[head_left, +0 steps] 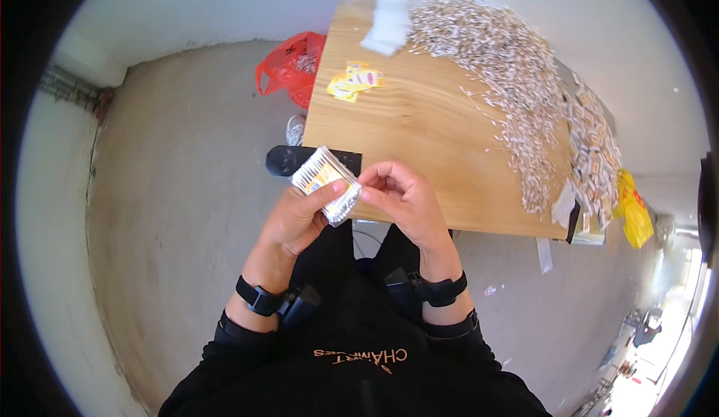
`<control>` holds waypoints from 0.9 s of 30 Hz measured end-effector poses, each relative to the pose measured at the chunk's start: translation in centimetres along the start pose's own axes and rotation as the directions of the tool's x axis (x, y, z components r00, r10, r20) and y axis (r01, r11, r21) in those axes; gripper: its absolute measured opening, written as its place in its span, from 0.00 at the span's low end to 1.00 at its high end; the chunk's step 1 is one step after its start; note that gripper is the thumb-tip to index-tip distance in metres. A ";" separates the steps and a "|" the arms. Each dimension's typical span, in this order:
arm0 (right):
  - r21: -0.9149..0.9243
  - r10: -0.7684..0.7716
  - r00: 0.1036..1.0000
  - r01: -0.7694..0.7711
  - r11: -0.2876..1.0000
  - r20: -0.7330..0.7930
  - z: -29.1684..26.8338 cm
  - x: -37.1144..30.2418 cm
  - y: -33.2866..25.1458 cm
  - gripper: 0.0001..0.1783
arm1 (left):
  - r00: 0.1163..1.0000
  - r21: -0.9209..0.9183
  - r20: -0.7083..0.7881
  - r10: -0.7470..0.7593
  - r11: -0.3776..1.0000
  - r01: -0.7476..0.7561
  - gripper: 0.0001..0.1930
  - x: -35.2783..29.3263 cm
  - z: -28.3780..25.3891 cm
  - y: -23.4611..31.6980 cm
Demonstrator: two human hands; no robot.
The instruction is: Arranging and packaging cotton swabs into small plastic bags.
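My left hand [293, 216] is wrapped round a clear packet of cotton swabs [320, 176], its thumb lying over the front. White swab tips show along the packet's edges, and a yellow and white card sits inside. The packet is tilted, held above the table's near left corner. At its right edge my right hand [410, 201] pinches with thumb and index finger, apparently on the packet's plastic edge; the exact contact is too small to tell. The other right fingers are curled.
On the wooden table [419, 117] lie loose cotton swabs [487, 50], yellow cards [356, 80] and clear plastic bags [388, 20]. Filled packets [592, 147] are heaped at the right, beside a yellow bag [635, 211]. A red bag [292, 65] stands off the left edge, near a black flat object [288, 161].
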State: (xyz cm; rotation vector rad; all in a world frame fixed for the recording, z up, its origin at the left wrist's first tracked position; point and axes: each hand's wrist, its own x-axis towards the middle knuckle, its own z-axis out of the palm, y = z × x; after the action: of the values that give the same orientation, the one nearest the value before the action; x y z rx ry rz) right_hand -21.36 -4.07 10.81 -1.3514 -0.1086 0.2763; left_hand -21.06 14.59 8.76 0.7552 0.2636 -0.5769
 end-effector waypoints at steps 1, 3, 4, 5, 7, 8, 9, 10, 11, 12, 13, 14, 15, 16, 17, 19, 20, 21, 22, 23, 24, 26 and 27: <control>-0.052 0.027 1.000 -0.028 0.998 -0.012 -0.6 -0.8 -0.3 0.08 | 1.000 0.011 0.020 -0.006 1.000 0.006 0.12 -0.2 0.6 -0.5; -0.157 -0.104 0.992 0.091 0.983 -0.072 -1.0 -2.4 -0.3 0.07 | 0.999 0.010 0.012 -0.049 0.999 0.049 0.11 -0.4 1.5 -1.7; -0.261 -0.219 0.970 0.186 0.947 -0.107 -1.1 -3.2 -0.4 0.07 | 0.998 0.012 0.039 -0.039 0.999 0.038 0.11 -0.5 2.1 -2.1; -0.264 -0.235 0.966 0.199 0.944 -0.110 -1.0 -3.9 -0.5 0.07 | 0.998 0.022 0.051 -0.033 0.999 0.032 0.11 -0.6 2.8 -2.5; -0.517 -0.423 0.881 0.266 0.814 -0.213 -0.6 -5.1 -0.8 0.07 | 0.999 -0.020 0.021 -0.030 0.999 0.030 0.11 -0.7 3.9 -3.2; -0.523 -0.434 0.874 0.272 0.808 -0.216 -0.4 -5.7 -0.9 0.07 | 0.998 -0.034 0.044 -0.043 0.998 0.044 0.11 -0.7 4.2 -3.6; -0.531 -0.471 0.827 0.262 0.806 -0.307 -0.1 -6.2 -0.8 0.08 | 0.998 -0.030 0.057 -0.040 0.999 0.042 0.11 -0.7 4.5 -3.8; -0.537 -0.503 0.769 0.252 0.805 -0.393 0.1 -6.5 -0.7 0.10 | 0.997 -0.031 0.063 -0.041 0.999 0.043 0.11 -0.7 5.0 -3.9; -0.542 -0.511 0.764 0.256 0.800 -0.394 0.1 -6.9 -0.5 0.10 | 0.997 -0.033 0.066 -0.044 0.998 0.046 0.11 -0.9 5.4 -4.1; -0.409 -0.386 0.823 0.210 0.888 -0.417 0.0 -7.2 -0.2 0.12 | 0.996 -0.032 0.075 -0.042 0.998 0.045 0.11 -1.0 5.8 -4.3; -0.268 -0.255 0.872 0.150 0.952 -0.418 -0.1 -7.6 -0.2 0.14 | 0.997 -0.017 0.072 -0.034 0.999 0.035 0.10 -1.2 6.3 -4.6; -0.271 -0.263 0.873 0.158 0.950 -0.412 -0.3 -7.9 -0.5 0.14 | 0.998 -0.002 0.063 -0.020 1.000 0.020 0.10 -1.4 6.6 -4.6; -0.272 -0.237 0.890 0.134 0.953 -0.389 -0.7 -8.0 -1.0 0.16 | 0.998 -0.002 0.065 -0.009 1.000 0.009 0.10 -1.4 6.7 -4.6; -0.273 -0.210 0.907 0.112 0.955 -0.364 -0.8 -8.2 -1.5 0.18 | 1.000 -0.023 0.020 -0.022 0.999 0.022 0.10 -1.3 6.6 -4.7; -0.280 -0.225 0.905 0.125 0.952 -0.360 -1.0 -8.2 -1.5 0.18 | 0.999 -0.042 -0.017 -0.036 0.999 0.035 0.11 -1.0 6.7 -5.0; -0.134 -0.226 0.901 0.189 0.973 -0.369 -1.2 -8.0 -1.3 0.18 | 0.999 -0.034 0.039 -0.038 0.999 0.039 0.12 -0.7 5.9 -5.0; -0.135 -0.243 0.900 0.207 0.969 -0.361 -0.9 -8.0 -1.6 0.18 | 0.995 -0.027 0.082 -0.050 0.998 0.052 0.14 -0.7 6.0 -4.5; -0.133 -0.281 0.880 0.249 0.959 -0.382 -0.3 -8.1 -1.7 0.17 | 0.996 -0.018 0.087 -0.034 0.999 0.036 0.14 -1.0 6.4 -4.3; -0.129 -0.318 0.858 0.291 0.948 -0.403 0.1 -8.3 -1.8 0.16 | 1.000 -0.012 0.023 0.021 1.000 -0.021 0.14 -1.4 6.9 -4.3; -0.122 -0.333 0.853 0.310 0.943 -0.402 0.6 -8.4 -1.7 0.16 | 0.997 0.004 -0.039 0.073 0.997 -0.073 0.15 -1.9 7.3 -4.2; -0.139 -0.329 0.849 0.299 0.944 -0.412 1.1 -8.5 -1.5 0.15 | 0.993 -0.004 -0.042 0.114 0.993 -0.114 0.15 -2.1 7.5 -4.0; -0.171 -0.366 0.828 0.324 0.931 -0.424 2.0 -8.2 -0.9 0.13 | 0.983 0.007 -0.063 0.172 0.985 -0.172 0.15 -2.5 7.9 -3.6; -0.161 -0.374 0.821 0.338 0.927 -0.431 2.4 -8.2 -0.7 0.13 | 0.972 -0.001 -0.089 0.219 0.976 -0.220 0.16 -2.7 7.9 -3.5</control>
State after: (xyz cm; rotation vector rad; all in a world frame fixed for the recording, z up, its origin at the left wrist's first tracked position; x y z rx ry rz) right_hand -29.72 -4.09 12.68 -1.4105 0.0241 -0.3722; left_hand -25.13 8.00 13.48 0.7890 0.2606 -0.3331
